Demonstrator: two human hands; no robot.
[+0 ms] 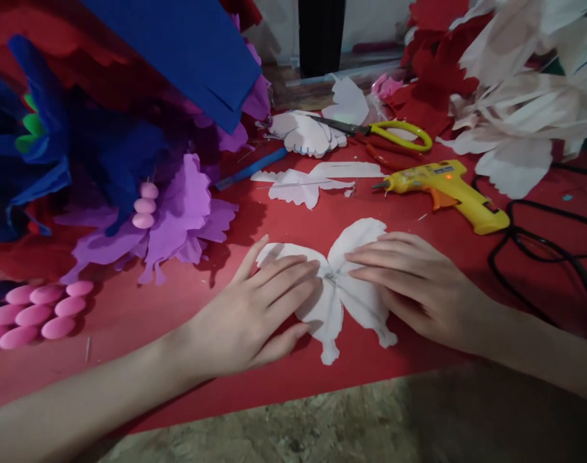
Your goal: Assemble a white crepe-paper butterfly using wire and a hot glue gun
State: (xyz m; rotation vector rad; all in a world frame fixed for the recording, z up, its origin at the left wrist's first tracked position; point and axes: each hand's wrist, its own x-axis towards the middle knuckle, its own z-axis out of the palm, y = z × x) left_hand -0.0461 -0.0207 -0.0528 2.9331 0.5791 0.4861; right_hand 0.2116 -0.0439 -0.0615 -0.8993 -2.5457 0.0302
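Observation:
A white butterfly cutout (322,315) lies on the red table covering (254,392), its wings spread and a thin dark wire or thread at its centre. My left hand (254,308) rests on the left wing, fingers stretched out flat. On the right wing lie the extended fingers of my right hand (423,289). Both palms face down. Parts of the wings are hidden under the fingers. Beyond the hands are a yellow glue gun (447,186) with a lit orange light, and white cut scraps (296,186).
Yellow-handled scissors (399,135) lie at the back on white cut shapes. Purple butterfly shapes (191,206), a blue sheet (187,51) and pink oval pieces (35,315) are on the left. A black cord (558,257) loops at the right, below white butterfly shapes (510,128).

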